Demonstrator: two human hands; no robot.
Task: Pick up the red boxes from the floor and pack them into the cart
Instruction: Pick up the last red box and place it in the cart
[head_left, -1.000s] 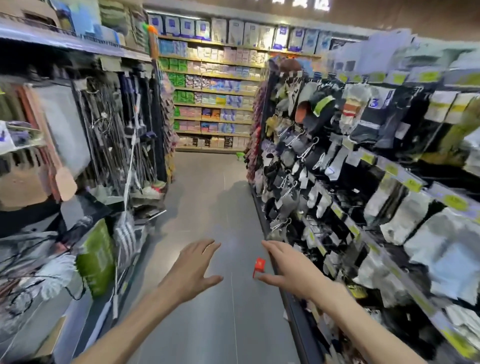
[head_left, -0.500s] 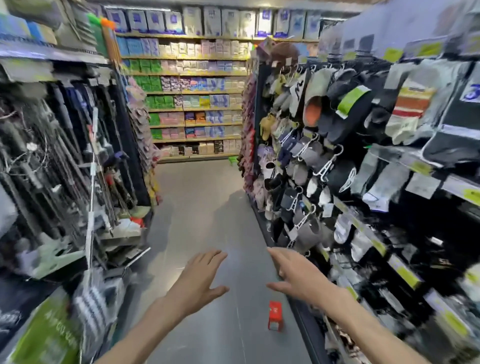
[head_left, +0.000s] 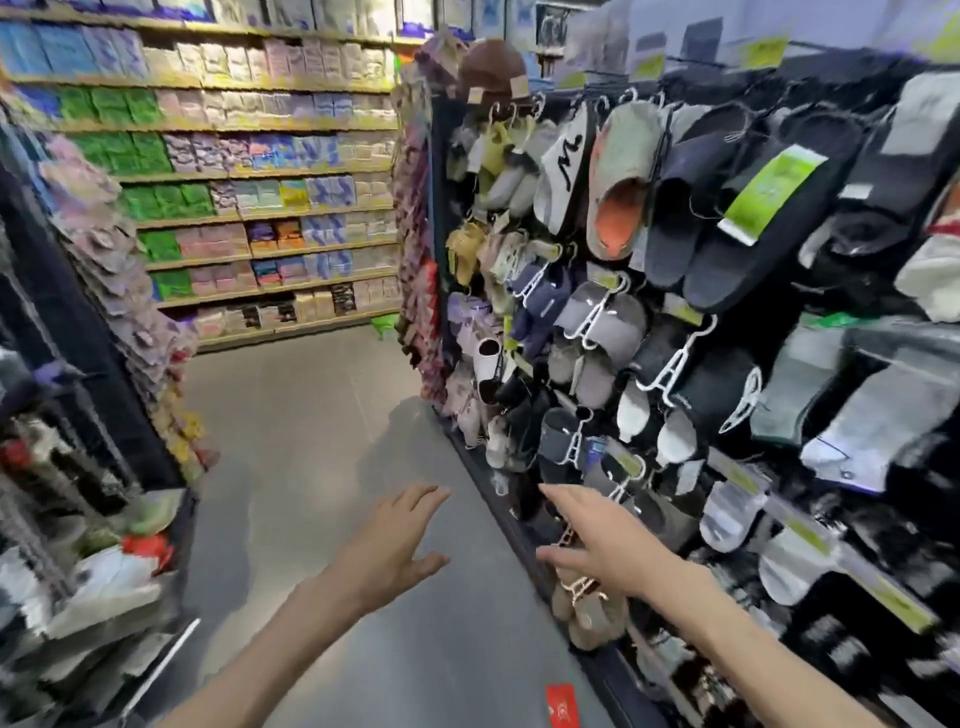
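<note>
One small red box (head_left: 562, 704) lies on the grey floor at the bottom edge of the view, close to the base of the right-hand rack. My left hand (head_left: 390, 546) is stretched out ahead over the aisle, fingers apart and holding nothing. My right hand (head_left: 597, 545) is held out beside it, also with spread fingers and nothing in it, in front of the hanging slippers. Both hands are well above and beyond the box. No cart is in view.
A narrow shop aisle of grey floor (head_left: 311, 441) runs ahead. A rack of hanging slippers and socks (head_left: 649, 312) lines the right side, and a rack of mixed goods (head_left: 78, 519) lines the left. Shelves of packaged goods (head_left: 249, 208) close the far end.
The view has advanced down the aisle. The red box has slid from mid-frame between my hands to the bottom edge. Both hands stay extended and holding nothing.
</note>
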